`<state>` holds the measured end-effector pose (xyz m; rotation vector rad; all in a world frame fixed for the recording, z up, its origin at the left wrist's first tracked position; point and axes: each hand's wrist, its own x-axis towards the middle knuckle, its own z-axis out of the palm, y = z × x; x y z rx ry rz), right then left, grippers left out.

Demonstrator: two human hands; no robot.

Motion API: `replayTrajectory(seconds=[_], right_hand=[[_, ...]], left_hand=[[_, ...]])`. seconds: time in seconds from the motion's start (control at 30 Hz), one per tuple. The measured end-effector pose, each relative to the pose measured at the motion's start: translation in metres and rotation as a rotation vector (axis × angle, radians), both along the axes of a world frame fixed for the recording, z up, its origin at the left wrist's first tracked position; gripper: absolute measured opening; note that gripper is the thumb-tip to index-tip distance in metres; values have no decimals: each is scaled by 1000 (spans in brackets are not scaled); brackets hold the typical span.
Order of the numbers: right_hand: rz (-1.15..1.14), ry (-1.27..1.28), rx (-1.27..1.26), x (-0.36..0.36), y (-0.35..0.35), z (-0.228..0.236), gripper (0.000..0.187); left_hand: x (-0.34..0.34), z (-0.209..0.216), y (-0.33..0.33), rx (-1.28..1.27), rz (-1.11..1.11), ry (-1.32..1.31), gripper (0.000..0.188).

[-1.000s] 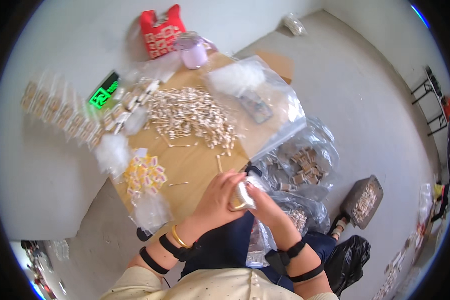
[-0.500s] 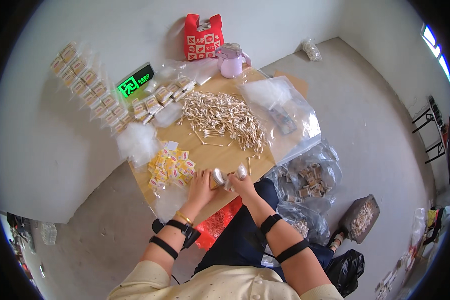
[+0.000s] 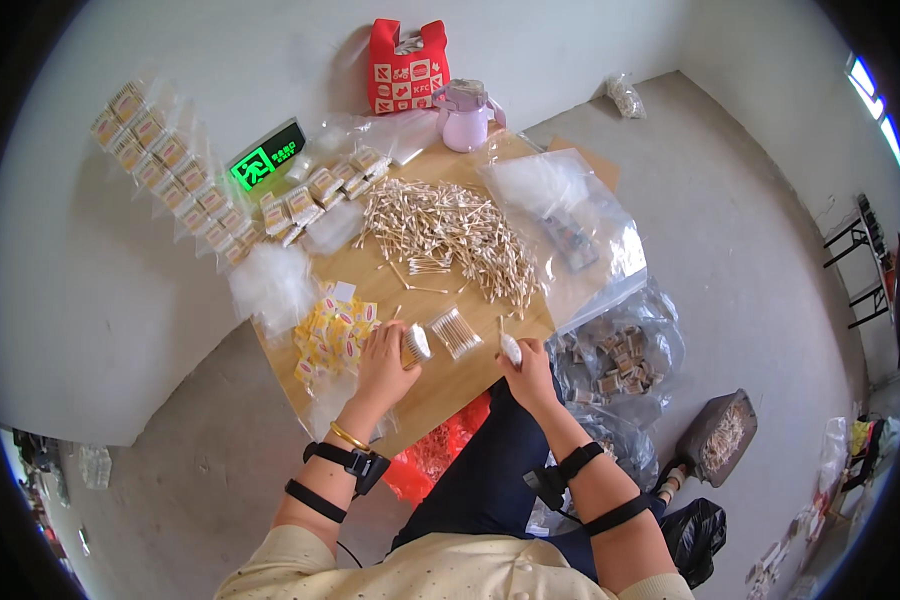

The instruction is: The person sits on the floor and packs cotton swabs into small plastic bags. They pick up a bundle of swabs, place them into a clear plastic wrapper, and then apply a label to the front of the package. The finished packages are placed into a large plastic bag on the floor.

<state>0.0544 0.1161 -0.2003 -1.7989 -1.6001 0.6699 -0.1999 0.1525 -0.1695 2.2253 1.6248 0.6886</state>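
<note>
My left hand (image 3: 384, 358) is closed around a bundle of cotton swabs (image 3: 416, 344), their white tips facing right. A flat row of cotton swabs (image 3: 455, 333) lies on the table between my hands. To its right, my right hand (image 3: 532, 372) grips a smaller clump of cotton swabs (image 3: 511, 349) near the table's front edge. Beyond them spreads a big loose pile of cotton swabs (image 3: 450, 235). Yellow and white printed cards (image 3: 332, 335) lie heaped beside my left hand.
Filled packets (image 3: 310, 200) and a stepped stack of packets (image 3: 170, 170) stand at the far left by a green exit sign (image 3: 268, 158). Clear bags (image 3: 580, 235) cover the table's right side. A lilac jug (image 3: 464, 120) and red bag (image 3: 408, 75) stand behind. A dustpan (image 3: 720, 438) holds swabs.
My hands have moved apart from being close together, the left one leftward and the right one rightward. A flat row of cotton swabs now lies on the table between them.
</note>
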Motion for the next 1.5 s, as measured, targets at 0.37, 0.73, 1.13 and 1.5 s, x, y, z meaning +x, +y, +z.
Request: replayTrajectory(seconds=[0.37,0.73,1.13,1.5], right_hand=[[218,45,167,-14,54,-20,46],[252,94,-248,-45,-6,12,37],[72,959,-455,-27,-13,1,32],[198,1192,-110,10,-70,95,27]], left_hand=[[8,-14,7,-105,47,21,82],[22,-15,51,-230,43,-275,81],[5,-3,-21,-159,35,112,62],[96,100,-70,-457,-302,-781,56]])
